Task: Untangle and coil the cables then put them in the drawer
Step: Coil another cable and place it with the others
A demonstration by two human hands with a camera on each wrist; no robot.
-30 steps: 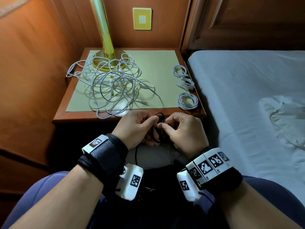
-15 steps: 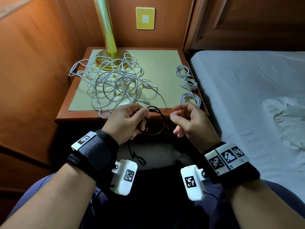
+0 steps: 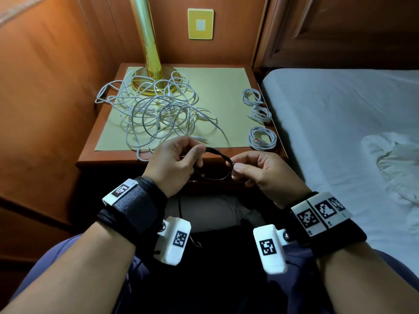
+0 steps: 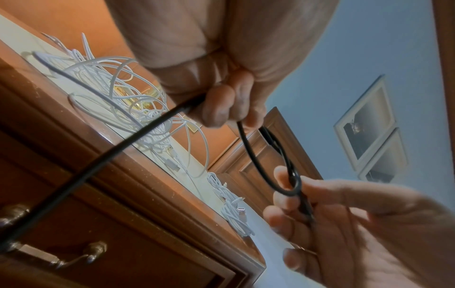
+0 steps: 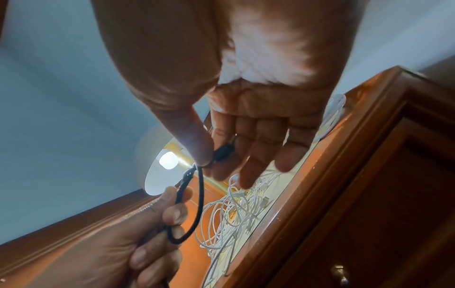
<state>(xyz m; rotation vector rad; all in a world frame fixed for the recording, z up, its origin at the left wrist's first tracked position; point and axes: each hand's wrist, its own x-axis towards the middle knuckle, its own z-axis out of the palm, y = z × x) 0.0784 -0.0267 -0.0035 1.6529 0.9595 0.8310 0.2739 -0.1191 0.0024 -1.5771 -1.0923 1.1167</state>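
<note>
Both hands hold a thin black rubber-sheathed cable (image 3: pixel 218 152) just in front of the near edge of a reddish wooden bedside table (image 3: pixel 108 156). The left hand (image 3: pixel 174 163) pinches it between thumb and curled fingers; the right hand (image 3: pixel 260 168) pinches the other side of a small loop, its remaining fingers loosely extended. From the head view only a short arc of black cable shows between the hands. The left wrist view adds that a long run of the cable (image 4: pixel 98 161) slants down and away to the lower left, past a closed wooden drawer with a brass handle (image 4: pixel 56 259). The right wrist view shows the loop (image 5: pixel 194 204) as a narrow oval and a lit lamp bulb under a pale shade (image 5: pixel 168 160).

On the table's pale yellow-green mat (image 3: pixel 217 91) a tangled heap of white cables (image 3: pixel 156 112) lies around the round base of a brass lamp column (image 3: pixel 147 41). Three small coiled white cables (image 3: pixel 260 118) sit in a row along the right edge. A bed with a grey sheet (image 3: pixel 340 114) stands to the right, wood panelling to the left and far side.
</note>
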